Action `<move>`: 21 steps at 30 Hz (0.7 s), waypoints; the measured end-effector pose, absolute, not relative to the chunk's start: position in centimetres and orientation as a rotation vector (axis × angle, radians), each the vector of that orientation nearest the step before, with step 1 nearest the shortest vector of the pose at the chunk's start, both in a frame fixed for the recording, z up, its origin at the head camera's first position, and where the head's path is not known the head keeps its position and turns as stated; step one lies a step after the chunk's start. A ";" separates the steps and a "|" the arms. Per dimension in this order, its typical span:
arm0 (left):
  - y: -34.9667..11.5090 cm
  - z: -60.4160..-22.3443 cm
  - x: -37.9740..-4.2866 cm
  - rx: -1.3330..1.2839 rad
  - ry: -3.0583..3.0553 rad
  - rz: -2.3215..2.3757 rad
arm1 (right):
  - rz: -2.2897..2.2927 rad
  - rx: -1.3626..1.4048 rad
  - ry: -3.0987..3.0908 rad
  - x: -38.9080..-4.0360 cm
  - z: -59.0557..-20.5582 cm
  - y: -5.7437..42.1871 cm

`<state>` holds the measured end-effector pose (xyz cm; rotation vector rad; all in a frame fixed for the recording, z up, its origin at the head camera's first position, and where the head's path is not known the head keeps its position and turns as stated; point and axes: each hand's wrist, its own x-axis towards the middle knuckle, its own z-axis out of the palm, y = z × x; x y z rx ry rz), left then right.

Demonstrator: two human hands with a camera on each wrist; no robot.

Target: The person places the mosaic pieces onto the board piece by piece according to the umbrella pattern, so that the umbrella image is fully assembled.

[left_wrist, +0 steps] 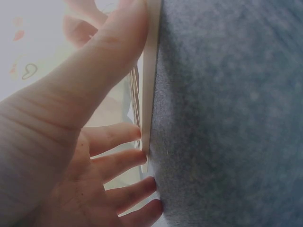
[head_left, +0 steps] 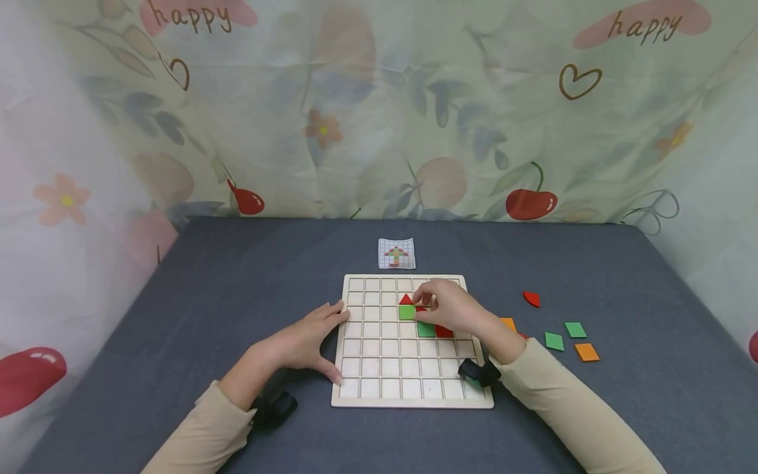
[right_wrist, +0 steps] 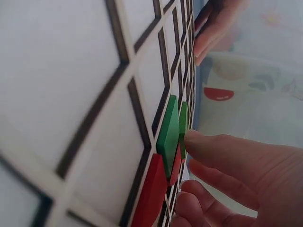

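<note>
A pale wooden grid board [head_left: 379, 402] lies on the table. My left hand [head_left: 304, 340] rests along its left edge, fingers extended and thumb spread toward the lower corner; the left wrist view shows the fingertips [left_wrist: 135, 130] against the rim. Over the upper right cells, my right hand [head_left: 453, 306] pinches a small red piece [head_left: 420, 308], partly covered by the fingers. Beside it lie a light green square [head_left: 406, 313] and, above that, a red triangle [head_left: 406, 299]. A darker green square [head_left: 425, 329] and another red piece [head_left: 444, 332] sit just below the right hand.
Behind the board lies a small pattern card [head_left: 397, 254]. To the right are loose pieces: a red quarter-circle [head_left: 531, 299], green squares [head_left: 574, 330] and an orange square [head_left: 587, 352]; others are partly hidden by the right forearm. A printed curtain [head_left: 379, 131] hangs behind the table.
</note>
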<state>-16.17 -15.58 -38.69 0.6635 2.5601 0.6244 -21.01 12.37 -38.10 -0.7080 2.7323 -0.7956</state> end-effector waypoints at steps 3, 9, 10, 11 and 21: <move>-15.6 -38.7 -16.2 0.663 2.561 0.621 | -0.799 -0.713 2.732 -21.1 -38.2 12.4; -15.6 -38.7 -16.1 0.664 2.565 0.622 | -0.799 -0.722 2.724 -21.1 -38.2 12.4; -15.6 -38.7 -16.1 0.664 2.564 0.623 | -0.806 -0.710 2.719 -21.1 -38.1 12.5; -15.6 -38.7 -16.1 0.664 2.563 0.625 | -0.812 -0.701 2.713 -21.1 -38.0 12.6; -15.6 -38.7 -16.0 0.670 2.557 0.621 | -0.800 -0.653 2.732 -21.7 -36.5 17.4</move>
